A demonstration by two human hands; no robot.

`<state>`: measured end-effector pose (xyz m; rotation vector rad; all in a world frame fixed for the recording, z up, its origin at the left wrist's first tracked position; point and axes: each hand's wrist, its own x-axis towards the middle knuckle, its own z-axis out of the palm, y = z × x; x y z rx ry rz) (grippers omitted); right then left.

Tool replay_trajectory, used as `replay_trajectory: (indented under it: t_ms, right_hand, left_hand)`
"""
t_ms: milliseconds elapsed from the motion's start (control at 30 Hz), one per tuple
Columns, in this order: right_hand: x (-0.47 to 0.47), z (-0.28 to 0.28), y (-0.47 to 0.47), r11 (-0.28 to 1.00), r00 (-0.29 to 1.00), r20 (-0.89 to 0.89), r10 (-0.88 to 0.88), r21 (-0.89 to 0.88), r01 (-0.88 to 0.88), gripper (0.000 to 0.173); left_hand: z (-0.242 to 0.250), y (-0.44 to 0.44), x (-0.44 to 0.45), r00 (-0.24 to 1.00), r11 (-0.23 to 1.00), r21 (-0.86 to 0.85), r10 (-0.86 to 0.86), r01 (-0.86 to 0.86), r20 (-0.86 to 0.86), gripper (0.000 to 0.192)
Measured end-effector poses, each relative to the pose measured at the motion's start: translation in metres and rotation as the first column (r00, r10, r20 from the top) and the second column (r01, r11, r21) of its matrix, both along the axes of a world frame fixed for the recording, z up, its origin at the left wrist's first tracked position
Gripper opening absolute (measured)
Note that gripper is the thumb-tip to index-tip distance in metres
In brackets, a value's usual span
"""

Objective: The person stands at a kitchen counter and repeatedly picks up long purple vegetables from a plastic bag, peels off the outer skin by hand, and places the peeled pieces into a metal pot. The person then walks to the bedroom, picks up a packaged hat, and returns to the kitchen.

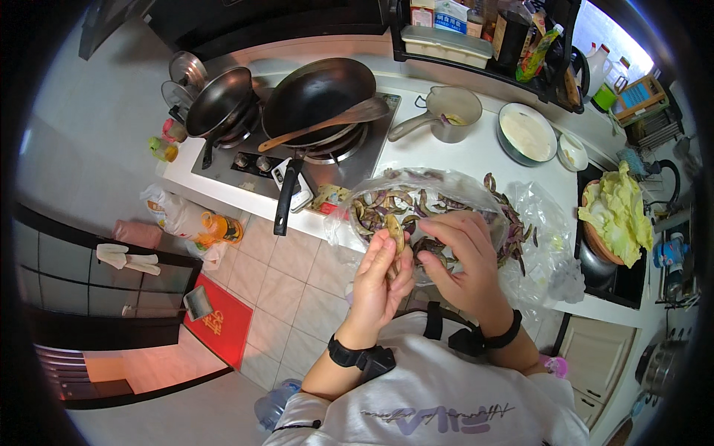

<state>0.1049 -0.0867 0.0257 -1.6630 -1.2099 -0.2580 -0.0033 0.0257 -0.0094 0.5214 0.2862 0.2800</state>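
Observation:
My left hand [384, 281] pinches a yellowish-brown bean pod [395, 235] upright between thumb and fingers. To its right, my right hand [467, 262] hovers with thumb and fingers apart, and I see nothing in it. Both hands are over the near side of a clear plastic bag [348, 214], its mouth spread wide. Purple and brown bean pods [395, 202] fill the bag and show behind my fingers. More purple pods [512, 234] lie in a heap on the counter just right of the bag, partly on another crumpled plastic bag [549, 234].
A large wok [321, 95] with a wooden spatula [334, 122] across it sits on the gas stove, its handle [288, 198] jutting past the counter edge. Behind the pods stand a small saucepan [454, 108] and a white-filled bowl [526, 134]. Leafy greens [616, 217] rest over the sink.

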Motion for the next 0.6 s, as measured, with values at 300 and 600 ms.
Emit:
replay_trajectory:
  t_ms: [300, 600]
  right_hand:
    - [-0.004, 0.004, 0.015, 0.999, 0.982, -0.187, 0.035, 0.021, -0.031, 0.046]
    - [0.005, -0.007, 0.004, 0.993, 0.888, -0.445, 0.117, 0.033, -0.115, 0.045]
  left_hand:
    - [0.013, -0.008, -0.005, 0.999, 0.92, 0.391, 0.028, -0.041, 0.041, 0.014]
    - [0.009, -0.003, -0.007, 0.997, 0.93, 0.368, -0.043, 0.015, 0.069, 0.017]
